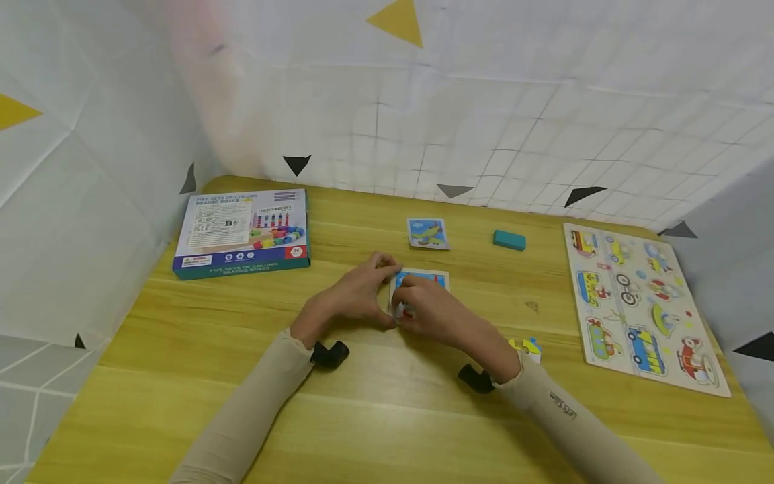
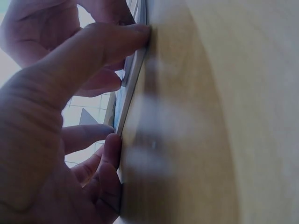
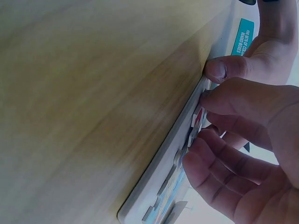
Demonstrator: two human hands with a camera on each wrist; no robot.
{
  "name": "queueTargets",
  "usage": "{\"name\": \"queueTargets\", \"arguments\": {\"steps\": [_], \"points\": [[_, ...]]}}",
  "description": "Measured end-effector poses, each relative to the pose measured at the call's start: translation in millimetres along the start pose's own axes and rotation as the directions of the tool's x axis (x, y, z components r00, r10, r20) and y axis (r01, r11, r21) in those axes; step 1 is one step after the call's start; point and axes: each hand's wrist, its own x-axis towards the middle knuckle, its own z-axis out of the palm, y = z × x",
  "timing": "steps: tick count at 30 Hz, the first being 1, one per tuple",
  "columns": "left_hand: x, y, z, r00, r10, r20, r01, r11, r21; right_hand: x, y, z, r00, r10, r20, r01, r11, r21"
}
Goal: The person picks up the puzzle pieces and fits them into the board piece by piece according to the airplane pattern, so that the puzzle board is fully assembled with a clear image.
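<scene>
A small square picture puzzle board (image 1: 440, 276) with a blue picture lies flat on the table in front of me. My left hand (image 1: 361, 290) holds its left side, the thumb near the lower corner and the fingers near the upper one. Over the board, my right hand (image 1: 434, 310) has bent fingers and pinches a small puzzle piece (image 3: 198, 117) with red on it, low against the surface. That hand hides much of the picture. In the right wrist view, raised pieces show along the board's wooden edge (image 3: 148, 187).
Behind the board lies a square airplane puzzle (image 1: 427, 234), with a teal block (image 1: 510, 240) to its right. A yellow-and-blue piece (image 1: 526, 347) sits beside my right wrist. At left is a beaded-toy box (image 1: 242, 235); at right, a large vehicle puzzle board (image 1: 643, 309).
</scene>
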Motion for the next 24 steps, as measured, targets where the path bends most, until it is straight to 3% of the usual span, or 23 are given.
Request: {"name": "queueTargets", "arguments": {"steps": [14,24], "points": [[-0.8,1.6,-1.6,1.0,-0.012,0.009,0.012,1.0,0.004,-1.7,0.1,0.9,1.0,-0.005,-0.007,0.005,1.0,0.02],[0.3,1.4,-0.2,0.999,-0.035,0.011,0.035,0.999,0.013,-5.4,1.5,0.3,0.998,-0.002,-0.057,0.002,1.0,0.009]]}}
